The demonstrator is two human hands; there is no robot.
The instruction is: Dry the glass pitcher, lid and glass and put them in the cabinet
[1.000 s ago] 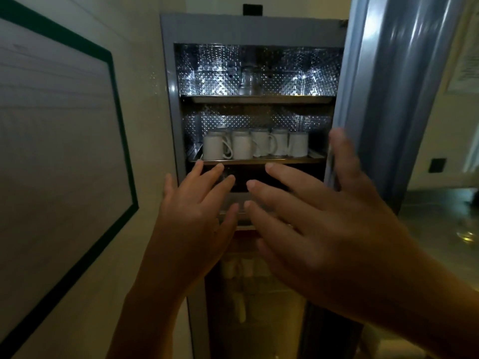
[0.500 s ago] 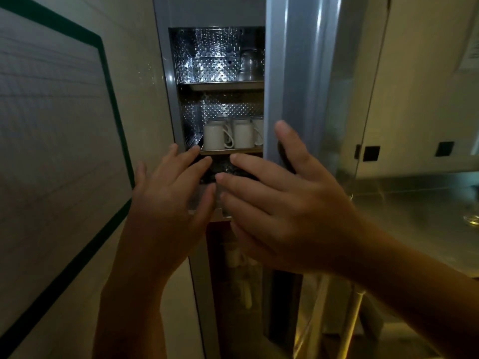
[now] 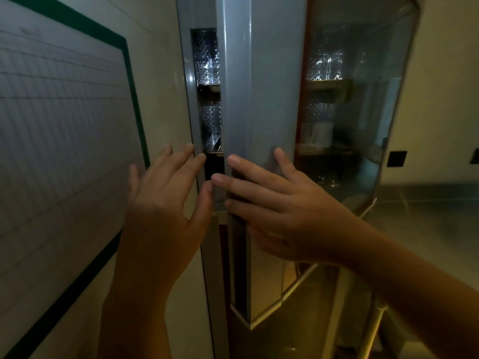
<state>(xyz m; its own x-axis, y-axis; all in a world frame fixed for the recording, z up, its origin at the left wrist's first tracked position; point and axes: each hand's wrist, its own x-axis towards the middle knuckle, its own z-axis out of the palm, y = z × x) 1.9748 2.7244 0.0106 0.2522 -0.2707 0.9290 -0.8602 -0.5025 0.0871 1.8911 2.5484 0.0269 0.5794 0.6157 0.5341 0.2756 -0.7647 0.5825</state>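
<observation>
The door [image 3: 259, 99] has swung most of the way shut in the last second. Where the lit cabinet [image 3: 188, 104] stood wide open, only a narrow slit by its left frame remains. The right hand [image 3: 285, 211] lies flat on the door's edge, fingers [image 3: 233, 181] straight and spread, pushing. The left hand [image 3: 166, 203] holds nothing, fingers [image 3: 193, 164] straight and slightly apart, tips at the frame just beside the slit. Through the door, white mugs [image 3: 321, 134] show on the middle shelf and a glassy glint above, but pitcher, lid and glass cannot be told apart. This looks like the closing step, and the left fingertips risk a pinch
</observation>
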